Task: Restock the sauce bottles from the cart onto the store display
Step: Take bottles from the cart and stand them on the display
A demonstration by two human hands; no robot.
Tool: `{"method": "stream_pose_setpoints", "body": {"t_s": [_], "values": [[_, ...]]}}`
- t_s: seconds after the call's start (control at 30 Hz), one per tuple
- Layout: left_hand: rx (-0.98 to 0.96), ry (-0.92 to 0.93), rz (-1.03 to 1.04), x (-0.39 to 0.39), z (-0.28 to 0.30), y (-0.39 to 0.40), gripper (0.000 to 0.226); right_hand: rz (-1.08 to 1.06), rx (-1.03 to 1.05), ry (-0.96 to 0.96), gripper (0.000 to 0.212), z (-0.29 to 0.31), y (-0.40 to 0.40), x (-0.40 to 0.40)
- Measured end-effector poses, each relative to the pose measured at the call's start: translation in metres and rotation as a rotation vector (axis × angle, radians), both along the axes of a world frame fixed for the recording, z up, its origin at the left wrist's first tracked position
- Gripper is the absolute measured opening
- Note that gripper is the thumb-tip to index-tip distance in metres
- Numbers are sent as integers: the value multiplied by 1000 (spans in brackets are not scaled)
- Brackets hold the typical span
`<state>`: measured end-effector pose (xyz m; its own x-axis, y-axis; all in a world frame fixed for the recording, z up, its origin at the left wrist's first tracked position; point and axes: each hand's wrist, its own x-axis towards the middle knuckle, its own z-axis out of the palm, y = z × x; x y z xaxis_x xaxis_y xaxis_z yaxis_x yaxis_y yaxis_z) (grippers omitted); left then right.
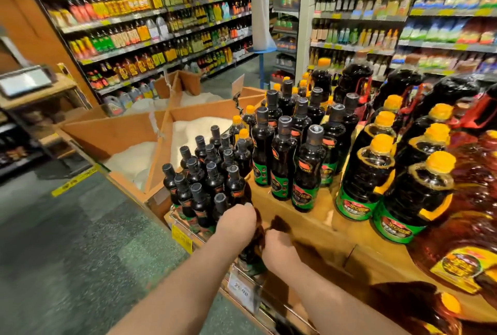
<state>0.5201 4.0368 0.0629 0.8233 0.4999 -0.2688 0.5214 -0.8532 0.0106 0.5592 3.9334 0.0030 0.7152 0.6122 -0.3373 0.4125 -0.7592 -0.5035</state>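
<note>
My left hand (236, 223) and my right hand (279, 250) both grip dark sauce bottles (252, 254) at the front edge of the wooden display (322, 229). The held bottles are blurred, and my hands hide their necks. Just behind my left hand stands a tight group of several small black-capped sauce bottles (207, 173) on the low tier. Taller dark bottles with green labels (285, 157) stand on the raised tier. The cart is out of view.
Large orange-capped jugs (387, 173) fill the display's right side. Wooden bins of white rice (193, 130) sit to the left. Price tags (239, 291) hang on the display's front rail. Stocked shelves line the aisle behind, and green floor (80, 240) lies to my left.
</note>
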Motion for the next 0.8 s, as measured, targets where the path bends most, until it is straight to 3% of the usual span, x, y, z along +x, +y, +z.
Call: {"method": "stream_pose_setpoints", "body": {"t_s": [0.23,0.43,0.8], "values": [[-10,-50,91,-5,0,-8,19,235,-62,-258,17,20,-18,-5],[137,-125,104,-40,10,-36,16,425,-15,-331,14,52,-33,-17],[109,-62,569,-219,21,-83,26,1002,103,-450,20,71,-15,-155]]}}
